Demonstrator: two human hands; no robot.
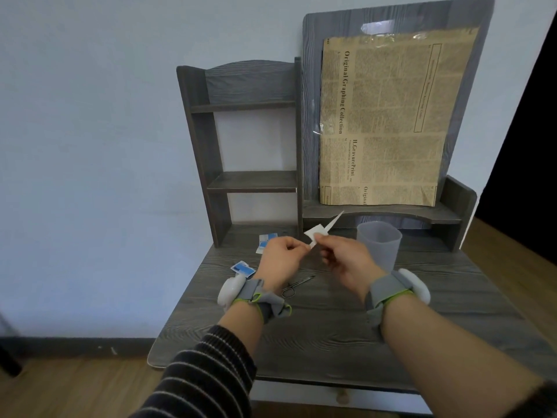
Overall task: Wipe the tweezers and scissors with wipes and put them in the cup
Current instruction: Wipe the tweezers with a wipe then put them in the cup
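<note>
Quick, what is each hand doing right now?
Left hand: pinches the wipe.
Right hand: holds the tweezers.

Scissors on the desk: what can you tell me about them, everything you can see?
The scissors are small and slim and look like metal, with two round finger loops and thin blades that appear closed. They lie flat on the dark wood-grain desk, loops toward the person and tips pointing away to the right. Nothing holds them. They lie between the two wrists, with the loops close beside the grey wrist strap on the left arm.
</note>
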